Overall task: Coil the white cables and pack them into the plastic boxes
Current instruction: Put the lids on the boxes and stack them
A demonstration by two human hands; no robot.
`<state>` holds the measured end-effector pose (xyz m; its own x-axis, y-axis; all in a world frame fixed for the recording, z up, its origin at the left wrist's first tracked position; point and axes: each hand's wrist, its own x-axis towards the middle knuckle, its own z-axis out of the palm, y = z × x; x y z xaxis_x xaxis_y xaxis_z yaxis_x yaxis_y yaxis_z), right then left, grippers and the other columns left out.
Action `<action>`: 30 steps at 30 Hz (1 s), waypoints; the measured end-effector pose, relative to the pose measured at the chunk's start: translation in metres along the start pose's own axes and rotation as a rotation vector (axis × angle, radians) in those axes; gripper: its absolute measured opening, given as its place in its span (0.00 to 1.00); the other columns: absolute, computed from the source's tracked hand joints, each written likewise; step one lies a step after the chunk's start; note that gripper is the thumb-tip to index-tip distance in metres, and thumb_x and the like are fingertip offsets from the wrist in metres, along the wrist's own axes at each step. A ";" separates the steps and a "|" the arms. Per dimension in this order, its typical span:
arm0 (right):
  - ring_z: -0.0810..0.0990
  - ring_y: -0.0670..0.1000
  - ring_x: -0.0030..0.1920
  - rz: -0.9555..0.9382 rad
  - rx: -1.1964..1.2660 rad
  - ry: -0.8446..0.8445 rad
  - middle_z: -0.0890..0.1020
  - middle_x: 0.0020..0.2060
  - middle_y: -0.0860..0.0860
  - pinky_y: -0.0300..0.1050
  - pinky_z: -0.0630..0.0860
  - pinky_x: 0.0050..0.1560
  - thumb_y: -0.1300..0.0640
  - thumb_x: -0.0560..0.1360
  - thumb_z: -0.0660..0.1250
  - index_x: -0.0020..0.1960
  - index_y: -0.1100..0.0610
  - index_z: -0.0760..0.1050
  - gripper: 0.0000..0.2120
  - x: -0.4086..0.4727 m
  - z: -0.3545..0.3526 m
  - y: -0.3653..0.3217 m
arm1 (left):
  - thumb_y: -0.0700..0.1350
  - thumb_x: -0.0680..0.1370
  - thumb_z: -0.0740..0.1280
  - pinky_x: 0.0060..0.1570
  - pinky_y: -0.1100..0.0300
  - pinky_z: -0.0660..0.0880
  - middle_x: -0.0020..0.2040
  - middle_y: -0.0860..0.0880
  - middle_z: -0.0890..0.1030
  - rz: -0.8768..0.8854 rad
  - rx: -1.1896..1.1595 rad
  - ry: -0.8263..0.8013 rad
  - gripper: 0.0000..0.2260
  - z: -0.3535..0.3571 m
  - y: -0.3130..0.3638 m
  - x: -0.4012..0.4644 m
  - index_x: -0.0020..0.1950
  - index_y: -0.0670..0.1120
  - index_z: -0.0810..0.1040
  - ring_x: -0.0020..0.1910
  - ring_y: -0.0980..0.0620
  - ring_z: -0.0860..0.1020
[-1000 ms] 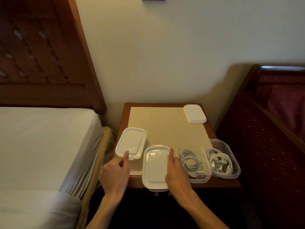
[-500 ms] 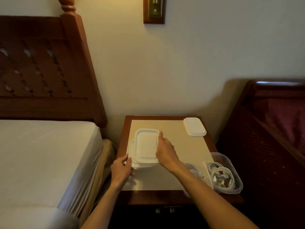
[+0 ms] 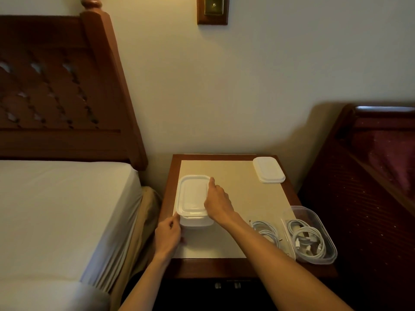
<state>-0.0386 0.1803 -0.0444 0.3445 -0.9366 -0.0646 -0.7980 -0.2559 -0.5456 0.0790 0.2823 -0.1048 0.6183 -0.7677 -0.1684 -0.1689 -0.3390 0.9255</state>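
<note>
Right hand (image 3: 216, 202) pinched the white rectangular plastic lid (image 3: 193, 194) onto the nightstand's left-edge box stack while left hand (image 3: 168, 235), fingers curled, steadied its near corner, presumably for alignment.

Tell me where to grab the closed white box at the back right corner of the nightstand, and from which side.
Take the closed white box by its two long sides, coming down from above. It lies flat with its lid on, standing alone near the nightstand's back corner, so both long sides are free, and a reach from the front probably works best.
</note>
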 end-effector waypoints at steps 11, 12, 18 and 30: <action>0.77 0.55 0.59 -0.028 -0.003 0.413 0.77 0.63 0.54 0.50 0.75 0.54 0.52 0.82 0.53 0.66 0.56 0.72 0.17 0.025 -0.047 0.071 | 0.45 0.82 0.60 0.31 0.53 0.78 0.28 0.47 0.80 0.094 0.026 0.126 0.20 0.012 0.000 0.014 0.31 0.47 0.77 0.29 0.46 0.80; 0.76 0.54 0.58 0.002 -0.041 0.417 0.77 0.61 0.54 0.50 0.75 0.53 0.53 0.82 0.54 0.64 0.56 0.74 0.16 0.034 -0.051 0.086 | 0.45 0.82 0.60 0.32 0.53 0.79 0.29 0.47 0.80 0.097 0.038 0.125 0.19 0.013 -0.003 0.019 0.31 0.47 0.77 0.31 0.45 0.81; 0.67 0.59 0.67 0.265 -0.272 0.323 0.68 0.68 0.57 0.54 0.72 0.61 0.46 0.81 0.56 0.68 0.59 0.70 0.22 0.084 -0.073 0.150 | 0.46 0.83 0.59 0.38 0.44 0.82 0.35 0.47 0.83 0.141 0.047 0.134 0.16 0.024 -0.006 0.046 0.38 0.49 0.80 0.33 0.46 0.82; 0.53 0.66 0.75 0.500 -0.318 0.131 0.53 0.77 0.64 0.62 0.58 0.72 0.30 0.72 0.61 0.78 0.59 0.49 0.47 0.143 -0.074 0.195 | 0.57 0.84 0.48 0.33 0.67 0.71 0.32 0.45 0.82 0.194 0.001 0.315 0.28 0.046 -0.001 0.038 0.40 0.45 0.81 0.33 0.50 0.80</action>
<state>-0.1815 -0.0210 -0.0981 -0.1581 -0.9783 -0.1342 -0.9631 0.1828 -0.1977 0.0672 0.2279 -0.1278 0.7806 -0.6128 0.1231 -0.3069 -0.2043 0.9295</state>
